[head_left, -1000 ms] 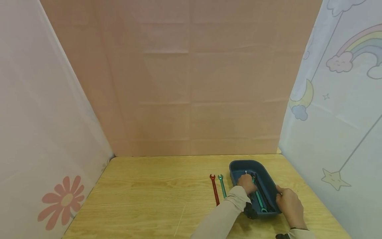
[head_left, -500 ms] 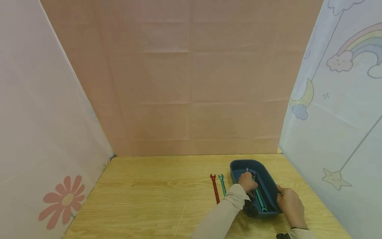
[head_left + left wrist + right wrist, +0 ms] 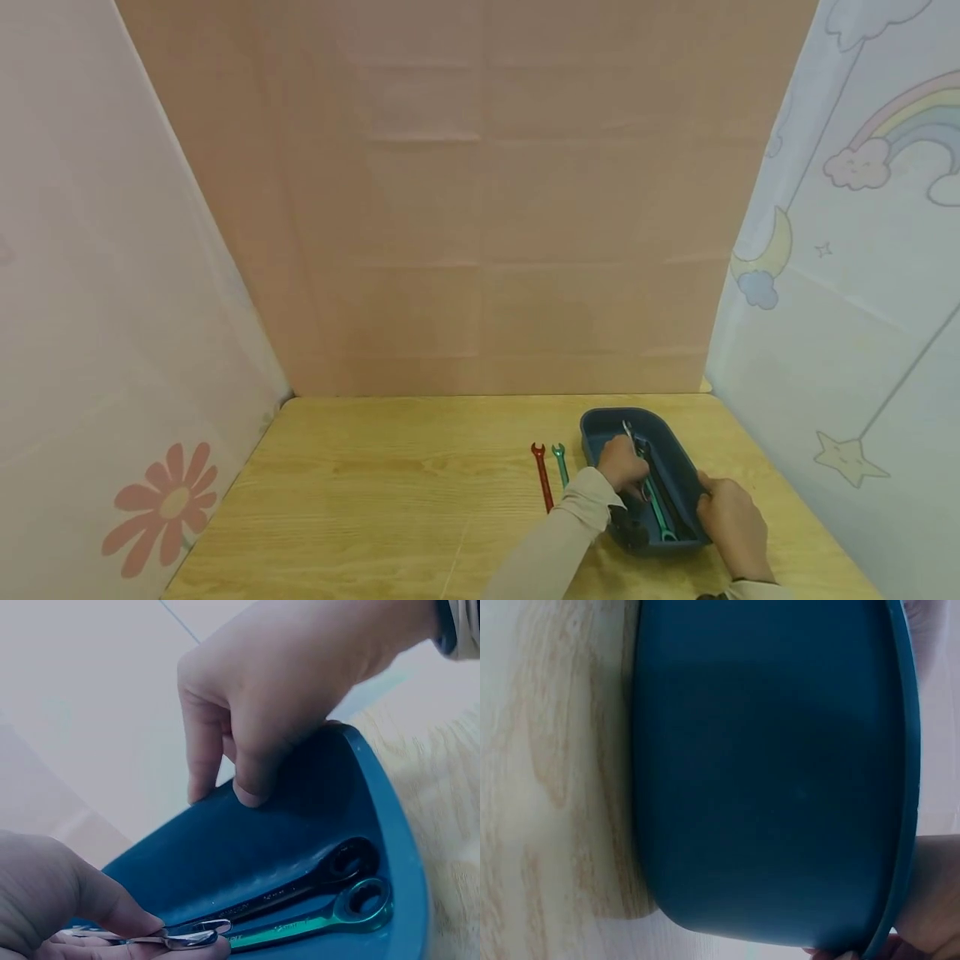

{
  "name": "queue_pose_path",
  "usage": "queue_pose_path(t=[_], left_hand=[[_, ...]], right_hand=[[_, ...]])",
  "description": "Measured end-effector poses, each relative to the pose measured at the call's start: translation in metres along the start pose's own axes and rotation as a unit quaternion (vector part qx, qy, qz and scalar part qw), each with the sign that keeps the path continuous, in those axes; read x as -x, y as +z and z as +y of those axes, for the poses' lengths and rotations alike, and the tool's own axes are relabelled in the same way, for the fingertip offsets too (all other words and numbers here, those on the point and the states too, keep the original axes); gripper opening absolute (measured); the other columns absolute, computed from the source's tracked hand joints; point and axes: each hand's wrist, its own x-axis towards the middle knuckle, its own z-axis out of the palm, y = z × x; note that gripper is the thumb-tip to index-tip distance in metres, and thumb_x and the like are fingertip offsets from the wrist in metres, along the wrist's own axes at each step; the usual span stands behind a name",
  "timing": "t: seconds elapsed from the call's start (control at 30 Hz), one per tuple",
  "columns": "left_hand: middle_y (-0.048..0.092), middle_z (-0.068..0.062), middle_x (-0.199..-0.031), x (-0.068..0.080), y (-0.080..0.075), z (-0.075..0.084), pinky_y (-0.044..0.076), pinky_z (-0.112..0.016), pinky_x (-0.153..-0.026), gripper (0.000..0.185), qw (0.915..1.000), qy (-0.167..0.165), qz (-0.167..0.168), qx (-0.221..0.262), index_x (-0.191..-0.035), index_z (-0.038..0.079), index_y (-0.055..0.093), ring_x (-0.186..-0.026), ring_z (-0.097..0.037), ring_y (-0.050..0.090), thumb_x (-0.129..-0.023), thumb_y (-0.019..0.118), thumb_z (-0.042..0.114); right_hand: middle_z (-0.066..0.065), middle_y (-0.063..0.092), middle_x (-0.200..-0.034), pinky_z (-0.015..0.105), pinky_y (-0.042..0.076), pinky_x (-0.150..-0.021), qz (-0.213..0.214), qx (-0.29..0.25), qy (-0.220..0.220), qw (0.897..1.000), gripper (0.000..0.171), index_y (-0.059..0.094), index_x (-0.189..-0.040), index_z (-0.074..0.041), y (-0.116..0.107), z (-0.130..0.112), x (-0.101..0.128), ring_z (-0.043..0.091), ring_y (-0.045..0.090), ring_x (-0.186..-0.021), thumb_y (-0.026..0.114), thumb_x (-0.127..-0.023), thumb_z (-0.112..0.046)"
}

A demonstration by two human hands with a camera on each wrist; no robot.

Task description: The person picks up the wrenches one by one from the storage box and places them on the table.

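My left hand [image 3: 622, 462] is inside a dark blue plastic bin [image 3: 678, 462]. Between thumb and fingers it pinches a shiny silver wrench [image 3: 191, 939], whose far end shows beyond the hand in the head view. Beneath that hand, a green wrench [image 3: 300, 927] and a black wrench [image 3: 300, 885] lie side by side along the bin floor. My right hand [image 3: 733, 518] grips the bin's right rim, thumb and fingers on either side of the wall. The right wrist view is mostly filled by the bin's outer side [image 3: 772, 765].
A red wrench [image 3: 543, 477] and a smaller-looking green wrench [image 3: 562, 463] lie side by side left of the bin on the wooden table [image 3: 375, 483]. A brown backdrop [image 3: 480, 208] stands behind, with pale printed sheets along both sides.
Within the bin, my left hand has shifted slightly, and more of the silver wrench shows past its fingers. My right hand keeps its grip on the rim. The head view has tilted a little.
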Motion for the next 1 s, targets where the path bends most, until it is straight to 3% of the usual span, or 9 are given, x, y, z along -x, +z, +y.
queue_pose_path(t=[0.1,0.17,0.3,0.53,0.8,1.0], left_hand=[[0.051,-0.003,-0.042,0.002,-0.004,0.002,0.047,-0.026,-0.037,0.029,0.9966,-0.022,-0.014,0.078,-0.054,0.006,0.052,-0.035,-0.018,0.057,-0.073,0.065,-0.011],[0.056,-0.008,-0.044,0.005,-0.008,0.004,0.050,-0.029,-0.037,0.024,0.9914,-0.028,-0.028,0.125,-0.058,0.002,0.055,-0.037,-0.023,0.060,-0.074,0.064,-0.013],[0.060,-0.013,-0.049,0.009,-0.018,0.011,0.051,-0.029,-0.038,0.025,0.9833,-0.024,-0.054,0.172,-0.059,0.000,0.056,-0.039,-0.021,0.061,-0.077,0.062,-0.015],[0.059,-0.016,-0.048,0.012,-0.026,0.015,0.059,-0.045,-0.053,0.031,0.9784,-0.017,-0.057,0.198,-0.052,-0.005,0.054,-0.042,-0.025,0.063,-0.079,0.064,-0.018],[0.057,-0.013,-0.047,0.016,-0.037,0.015,0.059,-0.052,-0.058,0.048,0.9766,-0.004,-0.063,0.206,-0.047,0.009,0.040,-0.037,-0.017,0.056,-0.080,0.063,-0.017],[0.059,-0.014,-0.050,0.018,-0.043,0.015,0.058,-0.057,-0.064,0.043,0.9751,0.001,-0.067,0.211,-0.051,0.007,0.045,-0.040,-0.021,0.060,-0.081,0.065,-0.016]], right_hand=[[0.039,0.059,-0.116,0.038,0.036,-0.044,0.001,0.001,0.001,1.000,0.041,0.061,-0.125,0.009,-0.001,-0.001,-0.001,0.023,0.045,-0.054,0.052,-0.086,0.000],[0.039,0.060,-0.115,0.037,0.036,-0.043,0.000,-0.002,0.003,1.000,0.041,0.061,-0.125,0.009,-0.001,-0.002,-0.001,0.023,0.043,-0.053,0.052,-0.086,0.001],[0.039,0.061,-0.110,0.037,0.035,-0.043,0.003,0.001,0.002,1.000,0.041,0.061,-0.124,0.010,-0.003,-0.003,-0.002,0.022,0.042,-0.053,0.052,-0.085,0.002],[0.039,0.062,-0.107,0.036,0.034,-0.042,-0.003,-0.001,0.003,1.000,0.042,0.059,-0.126,0.010,-0.003,-0.002,-0.004,0.022,0.040,-0.050,0.053,-0.086,0.002],[0.038,0.062,-0.108,0.037,0.036,-0.043,-0.006,0.006,0.012,1.000,0.042,0.060,-0.126,0.009,-0.003,0.001,-0.007,0.023,0.044,-0.054,0.054,-0.085,0.002],[0.040,0.060,-0.113,0.038,0.037,-0.044,-0.009,0.008,0.017,1.000,0.041,0.061,-0.125,0.010,-0.005,0.001,-0.007,0.024,0.045,-0.056,0.055,-0.085,0.002]])
